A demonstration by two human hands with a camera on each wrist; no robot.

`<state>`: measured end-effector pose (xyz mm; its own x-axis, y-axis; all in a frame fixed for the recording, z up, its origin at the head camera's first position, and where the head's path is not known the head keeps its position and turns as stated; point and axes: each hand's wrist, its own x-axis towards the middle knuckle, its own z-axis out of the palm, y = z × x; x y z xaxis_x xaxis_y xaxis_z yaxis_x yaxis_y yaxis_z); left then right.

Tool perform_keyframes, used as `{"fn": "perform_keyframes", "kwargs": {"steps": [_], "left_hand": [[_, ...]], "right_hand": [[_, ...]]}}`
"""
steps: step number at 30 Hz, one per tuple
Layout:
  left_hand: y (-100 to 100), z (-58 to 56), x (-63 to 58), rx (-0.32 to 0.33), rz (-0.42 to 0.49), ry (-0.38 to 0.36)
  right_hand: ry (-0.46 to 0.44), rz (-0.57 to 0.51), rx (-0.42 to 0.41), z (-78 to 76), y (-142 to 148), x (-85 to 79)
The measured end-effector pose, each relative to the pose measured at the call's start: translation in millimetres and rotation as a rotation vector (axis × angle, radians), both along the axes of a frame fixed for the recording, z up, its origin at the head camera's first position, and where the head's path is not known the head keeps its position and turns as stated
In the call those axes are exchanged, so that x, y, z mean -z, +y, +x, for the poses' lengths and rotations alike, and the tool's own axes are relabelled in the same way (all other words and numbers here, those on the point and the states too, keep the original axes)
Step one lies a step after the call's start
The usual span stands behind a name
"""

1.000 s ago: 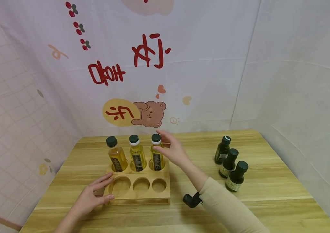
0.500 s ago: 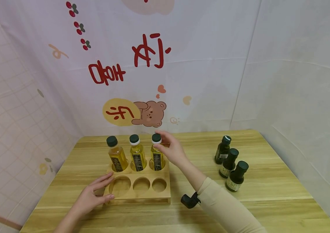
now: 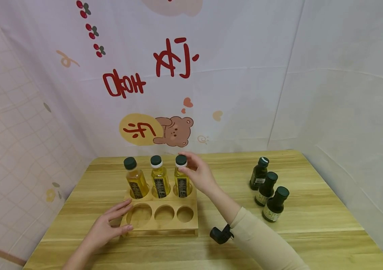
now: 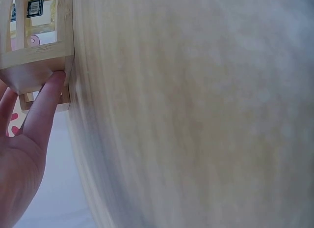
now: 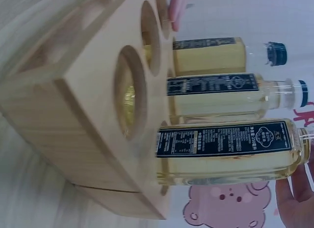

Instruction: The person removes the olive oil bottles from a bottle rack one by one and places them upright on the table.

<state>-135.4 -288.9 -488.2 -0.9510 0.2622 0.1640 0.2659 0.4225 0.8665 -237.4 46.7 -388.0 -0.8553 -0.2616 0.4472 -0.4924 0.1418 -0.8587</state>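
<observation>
A two-step wooden bottle rack (image 3: pixel 159 224) stands on the table. My left hand (image 3: pixel 105 227) rests against its left end, fingers fairly straight and thumb near the front step. In the left wrist view the thumb (image 4: pixel 46 105) presses on the rack's wood. Three oil bottles with dark green caps stand in the back row: an amber one (image 3: pixel 137 183) at left, a yellow one (image 3: pixel 159 183) in the middle and another yellow oil bottle (image 3: pixel 181 183) at right. My right hand (image 3: pixel 199 174) grips that right bottle at its neck and cap, thumb in front and fingers behind.
Three round holes (image 3: pixel 163 213) are in the rack's front step. Several dark bottles, including one (image 3: pixel 274 204) with a pale label, stand at the table's right. A black device (image 3: pixel 221 234) shows by the right sleeve (image 3: pixel 262 240). A printed cloth (image 3: pixel 232 93) hangs behind.
My right hand has closed in on the right oil bottle, its thumb and fingers now nearer the neck and cap. The left hand and the rack look the same.
</observation>
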Motion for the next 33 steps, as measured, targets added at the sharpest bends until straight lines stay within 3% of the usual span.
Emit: {"fn": "perform_keyframes", "kwargs": {"steps": [18,29,33], "left_hand": [[0,0.3,-0.6,0.004,0.007,-0.017],[0,-0.8,0.6,0.005,0.006,-0.013],[0,-0.4,0.1,-0.003,0.009,-0.022]], "right_hand": [[0.061,-0.105,-0.111,9.2,25,-37.8],[-0.002,-0.039,-0.058,15.1,75,-49.6],[-0.036,0.015,-0.001,13.3,97,-48.3]]}}
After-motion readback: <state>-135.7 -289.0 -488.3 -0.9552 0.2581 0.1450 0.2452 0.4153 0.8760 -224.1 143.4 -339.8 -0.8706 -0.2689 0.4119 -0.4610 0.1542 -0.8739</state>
